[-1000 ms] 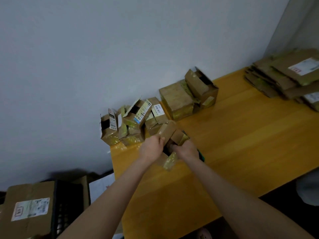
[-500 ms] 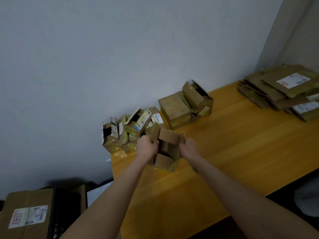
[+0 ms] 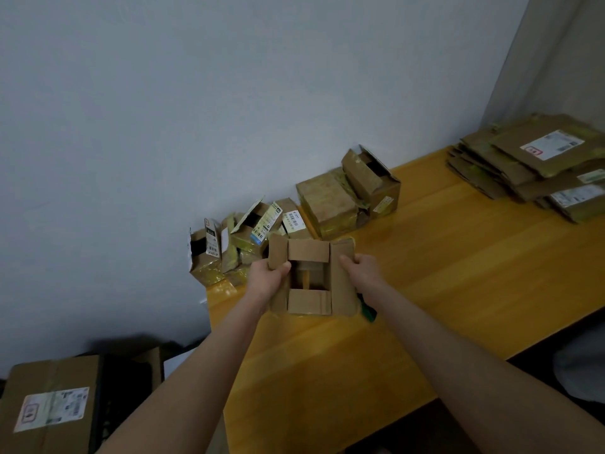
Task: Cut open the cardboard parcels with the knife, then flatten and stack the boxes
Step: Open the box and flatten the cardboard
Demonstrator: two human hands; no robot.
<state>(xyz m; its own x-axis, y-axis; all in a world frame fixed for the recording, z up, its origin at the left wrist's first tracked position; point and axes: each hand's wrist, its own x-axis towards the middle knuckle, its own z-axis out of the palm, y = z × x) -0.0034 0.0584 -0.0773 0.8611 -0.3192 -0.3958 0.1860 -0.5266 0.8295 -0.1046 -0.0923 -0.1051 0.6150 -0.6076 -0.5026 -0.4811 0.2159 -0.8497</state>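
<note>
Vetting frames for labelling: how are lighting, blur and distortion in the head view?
Head view: dim, flat light, no glare; soft throughout, label on the flattened stack unreadable; open box held by left hand and right hand clear enough; wide-angle stretches the forearms near the bottom.
</note>
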